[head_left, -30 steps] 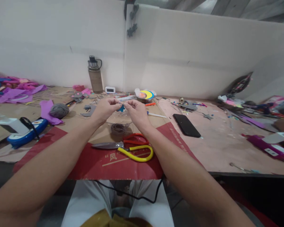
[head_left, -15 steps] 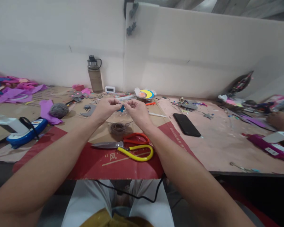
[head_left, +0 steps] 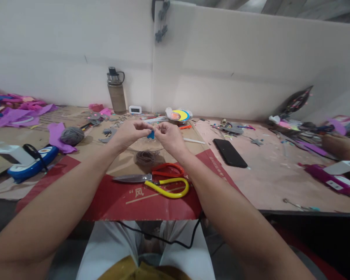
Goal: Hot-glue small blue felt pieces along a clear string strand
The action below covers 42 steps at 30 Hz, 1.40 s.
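My left hand (head_left: 131,132) and my right hand (head_left: 169,136) meet at the fingertips above the clear bowl (head_left: 144,149). Both are closed in a pinch around a small blue piece (head_left: 151,135), possibly felt, whose lower part shows under the fingers. Its upper part is hidden by the fingertips. Below the hands lies a coil of brown-grey yarn (head_left: 146,157). Closer to me, scissors (head_left: 169,193) with one red and one yellow handle lie on a red sheet (head_left: 105,206), blades pointing left.
A water bottle (head_left: 116,93) stands by the wall. Left are a grey yarn ball (head_left: 72,135) and a blue power strip (head_left: 32,165); right, a black phone (head_left: 230,153), a magenta power strip (head_left: 332,181) and another person's hand (head_left: 340,146). A small dish (head_left: 181,120) with colourful items sits behind my hands.
My hands stay together in nearly the same place. The blue piece shows a little more below my fingertips. At the far right, the other person's hand has shifted slightly.
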Each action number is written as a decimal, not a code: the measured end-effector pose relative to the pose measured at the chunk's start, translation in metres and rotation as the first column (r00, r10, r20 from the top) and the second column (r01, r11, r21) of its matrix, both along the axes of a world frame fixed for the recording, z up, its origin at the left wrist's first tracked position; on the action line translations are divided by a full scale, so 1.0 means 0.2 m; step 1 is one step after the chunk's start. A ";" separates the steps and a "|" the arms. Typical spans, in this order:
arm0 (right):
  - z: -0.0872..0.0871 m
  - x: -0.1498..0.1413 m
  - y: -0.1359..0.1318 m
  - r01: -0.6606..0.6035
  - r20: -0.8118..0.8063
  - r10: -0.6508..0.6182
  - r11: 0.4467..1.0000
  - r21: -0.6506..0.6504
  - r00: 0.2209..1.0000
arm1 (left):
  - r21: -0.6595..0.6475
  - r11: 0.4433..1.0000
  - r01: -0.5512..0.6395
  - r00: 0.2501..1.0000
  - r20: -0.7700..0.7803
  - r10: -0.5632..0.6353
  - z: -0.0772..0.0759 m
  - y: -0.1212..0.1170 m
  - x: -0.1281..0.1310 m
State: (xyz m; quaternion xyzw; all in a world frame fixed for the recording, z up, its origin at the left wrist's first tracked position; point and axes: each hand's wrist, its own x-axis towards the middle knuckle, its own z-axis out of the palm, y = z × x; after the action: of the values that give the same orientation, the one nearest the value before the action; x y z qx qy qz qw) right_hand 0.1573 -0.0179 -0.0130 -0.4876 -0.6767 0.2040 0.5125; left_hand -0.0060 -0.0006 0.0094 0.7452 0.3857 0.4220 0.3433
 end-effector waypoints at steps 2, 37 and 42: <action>0.00 0.00 0.00 0.014 0.048 -0.015 1.000 0.014 0.999 | 0.032 0.999 -0.004 0.999 -0.049 0.005 0.00 -0.01 0.00; -0.04 0.03 0.05 0.027 -0.055 -0.028 0.999 -0.022 0.998 | -0.204 0.977 -0.065 0.979 0.176 0.102 -0.08 0.13 -0.07; -0.05 0.02 0.05 0.026 -0.067 -0.028 0.999 -0.029 0.997 | -0.219 0.975 -0.021 0.977 0.201 0.066 -0.10 0.16 -0.09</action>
State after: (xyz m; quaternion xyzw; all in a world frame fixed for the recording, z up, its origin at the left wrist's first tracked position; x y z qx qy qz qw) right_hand 0.1618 -0.0074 -0.0239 -0.4967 -0.6494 0.2232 0.5308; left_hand -0.0238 0.0314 -0.0106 0.6468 0.4078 0.4604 0.4509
